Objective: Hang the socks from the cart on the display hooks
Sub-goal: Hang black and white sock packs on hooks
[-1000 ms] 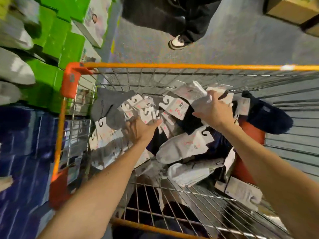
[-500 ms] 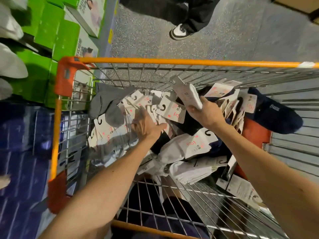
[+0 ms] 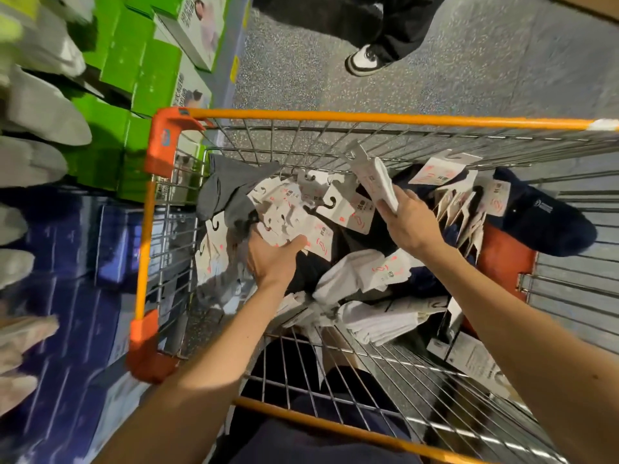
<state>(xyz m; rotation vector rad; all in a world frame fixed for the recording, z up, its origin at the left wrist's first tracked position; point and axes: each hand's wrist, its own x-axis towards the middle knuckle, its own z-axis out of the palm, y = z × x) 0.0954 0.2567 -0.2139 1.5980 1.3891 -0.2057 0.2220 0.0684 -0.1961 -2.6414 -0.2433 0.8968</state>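
**Both hands in the sock cart**

Head view: the right hand (image 3: pixel 407 222) holds a white sock pack (image 3: pixel 376 182), fingers curled round it; the left hand (image 3: pixel 273 259) clutches carded socks (image 3: pixel 284 212) in the wire cart (image 3: pixel 368 117).

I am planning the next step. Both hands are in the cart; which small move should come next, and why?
Probably the left hand should pinch one tagged sock pack under its thumb and lift it. The right hand grips a white sock bundle raised above the pile, while the left lies on that pile in the cart.
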